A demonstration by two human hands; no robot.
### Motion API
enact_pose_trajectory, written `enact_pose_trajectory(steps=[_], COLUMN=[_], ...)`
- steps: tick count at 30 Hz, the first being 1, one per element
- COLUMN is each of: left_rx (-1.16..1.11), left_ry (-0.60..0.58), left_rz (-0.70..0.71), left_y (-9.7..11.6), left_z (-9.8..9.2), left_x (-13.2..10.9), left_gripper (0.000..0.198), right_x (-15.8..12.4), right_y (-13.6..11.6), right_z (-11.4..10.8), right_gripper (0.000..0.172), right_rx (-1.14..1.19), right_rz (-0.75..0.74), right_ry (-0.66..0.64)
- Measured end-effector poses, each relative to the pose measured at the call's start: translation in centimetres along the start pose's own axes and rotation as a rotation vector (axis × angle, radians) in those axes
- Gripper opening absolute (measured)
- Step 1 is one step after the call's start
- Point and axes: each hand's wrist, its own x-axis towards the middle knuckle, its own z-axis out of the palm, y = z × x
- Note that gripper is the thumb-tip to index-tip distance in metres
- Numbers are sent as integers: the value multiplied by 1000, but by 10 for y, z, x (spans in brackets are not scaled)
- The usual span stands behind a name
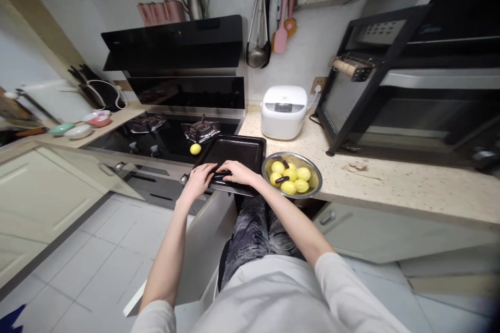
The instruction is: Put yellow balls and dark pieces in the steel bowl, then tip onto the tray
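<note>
A black baking tray (238,152) lies partly over the stove's right edge and partly on the counter. Over its front left part, my left hand (200,181) and my right hand (236,172) are close together with bent fingers. A small dark, shiny object (222,174) shows between them, and the fingers of both hands are at it. A steel bowl (317,181) right of the tray holds several yellow lemons (289,174) and two dark purple pieces (282,179). One more lemon (196,149) rests on the stove, left of the tray.
Behind the tray are the burners (201,129) of the black stove. A white rice cooker (284,114) stands behind the bowl, with a black rack (339,99) to its right. Small bowls (78,131) sit on the left counter. An open drawer (207,239) is below the tray.
</note>
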Motion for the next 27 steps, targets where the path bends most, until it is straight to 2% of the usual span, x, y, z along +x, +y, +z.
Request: enact_pose_trajectory(steps=[3, 5, 6, 8, 11, 14, 17, 19, 22, 25, 27], left_rx=[-10, -7, -4, -13, -73, -172, -229, -202, -187, -222, -271], left_ry=[-11, -13, -5, 24, 78, 90, 5, -44, -89, -162, -193], left_rz=[3, 1, 4, 32, 136, 289, 423, 457, 445, 404, 369], left_y=[4, 9, 13, 25, 58, 106, 155, 180, 198, 200, 199], left_z=[5, 5, 5, 3, 2, 10, 29, 43, 60, 65, 67], left_x=[2, 3, 3, 4, 8, 15, 27, 37, 55, 67, 70], left_gripper=[38, 36, 35, 35, 35, 31, 27, 25, 26, 23, 29], right_x=[-28, -54, -68, -96, -129, -145, -146, -145, -149, -162, -172], right_y=[0, 4, 8, 20, 38, 48, 52, 51, 47, 38, 32], right_z=[-21, -41, -52, -72, -91, -94, -89, -87, -91, -95, -95], right_gripper=[39, 35, 31, 22, 14, 9, 9, 11, 12, 12, 13], right_rx=[-16, -51, -88, -220, -294, -322, -324, -319, -304, -267, -238], right_rz=[13, 58, 111, 311, 501, 619, 658, 659, 645, 597, 557], right_ry=[77, 213, 284, 425, 501, 512, 506, 520, 573, 617, 634])
